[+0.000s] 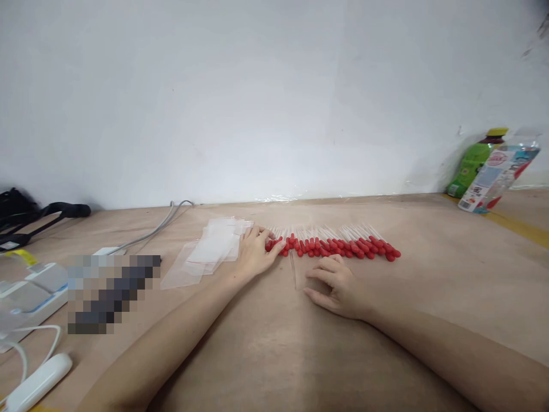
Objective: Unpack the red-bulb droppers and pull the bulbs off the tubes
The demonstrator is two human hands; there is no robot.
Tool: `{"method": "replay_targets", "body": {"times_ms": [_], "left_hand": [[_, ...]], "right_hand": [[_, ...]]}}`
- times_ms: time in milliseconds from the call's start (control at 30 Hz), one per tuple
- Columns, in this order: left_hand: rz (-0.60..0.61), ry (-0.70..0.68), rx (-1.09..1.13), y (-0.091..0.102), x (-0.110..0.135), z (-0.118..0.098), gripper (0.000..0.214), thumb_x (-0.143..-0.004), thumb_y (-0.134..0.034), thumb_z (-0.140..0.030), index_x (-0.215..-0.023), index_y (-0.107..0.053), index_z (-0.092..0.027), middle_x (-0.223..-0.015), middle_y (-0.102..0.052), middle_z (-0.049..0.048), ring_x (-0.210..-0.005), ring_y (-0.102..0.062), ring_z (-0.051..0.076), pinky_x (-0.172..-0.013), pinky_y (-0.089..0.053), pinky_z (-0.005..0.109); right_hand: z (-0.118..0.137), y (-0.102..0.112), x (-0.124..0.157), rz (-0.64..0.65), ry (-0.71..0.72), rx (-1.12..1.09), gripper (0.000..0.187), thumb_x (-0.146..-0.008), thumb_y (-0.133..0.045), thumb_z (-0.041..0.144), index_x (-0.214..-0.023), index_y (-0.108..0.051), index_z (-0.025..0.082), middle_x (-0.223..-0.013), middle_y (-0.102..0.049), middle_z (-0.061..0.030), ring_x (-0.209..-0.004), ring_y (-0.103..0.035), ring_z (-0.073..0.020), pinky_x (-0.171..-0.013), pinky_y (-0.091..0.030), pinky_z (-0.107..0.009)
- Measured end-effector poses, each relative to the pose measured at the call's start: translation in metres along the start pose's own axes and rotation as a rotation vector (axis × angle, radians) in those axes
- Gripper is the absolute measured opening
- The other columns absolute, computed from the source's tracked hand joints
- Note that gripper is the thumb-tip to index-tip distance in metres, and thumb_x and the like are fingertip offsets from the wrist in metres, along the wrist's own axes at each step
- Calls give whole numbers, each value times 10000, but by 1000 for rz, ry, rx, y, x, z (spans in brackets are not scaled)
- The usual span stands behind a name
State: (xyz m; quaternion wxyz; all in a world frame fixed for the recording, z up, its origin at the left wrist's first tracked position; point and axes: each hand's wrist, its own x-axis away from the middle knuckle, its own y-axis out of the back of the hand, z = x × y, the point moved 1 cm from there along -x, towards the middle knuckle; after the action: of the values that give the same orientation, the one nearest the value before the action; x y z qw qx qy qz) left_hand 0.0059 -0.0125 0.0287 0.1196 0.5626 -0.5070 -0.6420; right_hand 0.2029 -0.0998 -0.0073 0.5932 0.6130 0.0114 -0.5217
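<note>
Pale wall [274, 103] behind a brown surface [253, 355]; red-tipped white sticks [334, 246] massed in a long row, red ends toward you; your left hand [256, 249] covers the row's left end, grip can't be told; your right hand [337, 288] half-open, thumb apart from fingers, near the row.

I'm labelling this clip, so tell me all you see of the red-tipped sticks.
The sticks lie in a long, layered row on the table, matte red, rounded heads on the near side, thin whitish shafts pointing away. Their material is unclear. The left hand touches the row's left end; the right hand is just in front.
</note>
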Motion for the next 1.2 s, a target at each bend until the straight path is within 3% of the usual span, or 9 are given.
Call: {"method": "replay_targets", "body": {"times_ms": [167,300,400,533,633,733,900,1067,1200], "left_hand": [[-44,49,-4,-13,-2,-1,217,-813,-505,-380,-716,-572,-198,-892,-574,47,-903,-478,231,-751,-341,361],[-169,85,40,-12,2,2,145,-824,-499,-316,-756,-554,-200,-896,-592,42,-884,-480,235,-749,-332,377],[-227,53,90,-4,11,3,113,-835,-486,-293,-809,-539,-197,-874,-599,41,-876,-489,226,-758,-334,372],[-74,-152,215,8,30,1,112,-853,-468,-288,-833,-532,-198,-833,-616,24,-824,-530,189,-746,-347,339],[34,-328,302,14,40,1,91,-842,-503,-285,-829,-536,-201,-832,-635,18,-802,-556,170,-748,-354,326],[22,-409,343,14,43,1,84,-831,-529,-279,-811,-544,-199,-806,-645,15,-781,-569,163,-754,-357,329],[67,-458,340,14,42,-5,107,-838,-513,-285,-803,-570,-201,-810,-663,17,-807,-574,163,-784,-376,339],[165,-471,295,19,40,-16,368,-796,-553,-392,-1113,-540,-204,-1183,-566,82,-1128,-471,231,-937,-351,403],[168,-497,275,13,39,-22,225,-812,-542,-374,-960,-637,-234,-1132,-606,54,-1137,-480,234,-925,-372,410]], "right_hand": [[-3,0,-1,13,-77,52,103,-787,-517,222,-823,-607,187,-743,-554,-26,-729,-474,-149,-721,-321,-336],[-3,-2,-4,24,-99,64,104,-786,-510,203,-821,-607,194,-753,-554,-32,-737,-485,-157,-720,-356,-339],[-5,-2,-4,-86,-118,49,183,-773,-508,181,-940,-582,197,-884,-556,-61,-833,-510,-179,-752,-401,-344],[-6,4,-3,-317,-162,150,450,-770,-539,283,-1201,-447,187,-1141,-478,-128,-1049,-462,-253,-882,-386,-417],[-4,8,-5,-234,-71,254,536,-767,-561,386,-1252,-424,201,-1229,-454,-141,-1113,-427,-287,-914,-340,-469],[-4,9,-7,-112,24,229,376,-789,-551,380,-1134,-539,232,-1212,-502,-107,-1138,-420,-265,-940,-311,-475],[-5,6,-8,-73,44,129,124,-822,-521,278,-816,-632,223,-1058,-595,-64,-1070,-472,-221,-916,-337,-442],[-5,3,-8,-92,35,73,93,-816,-520,237,-778,-594,197,-928,-607,-53,-956,-504,-191,-841,-384,-385],[-5,1,-7,-96,44,27,59,-813,-512,222,-782,-553,193,-883,-600,-51,-912,-514,-178,-826,-399,-367]]}}
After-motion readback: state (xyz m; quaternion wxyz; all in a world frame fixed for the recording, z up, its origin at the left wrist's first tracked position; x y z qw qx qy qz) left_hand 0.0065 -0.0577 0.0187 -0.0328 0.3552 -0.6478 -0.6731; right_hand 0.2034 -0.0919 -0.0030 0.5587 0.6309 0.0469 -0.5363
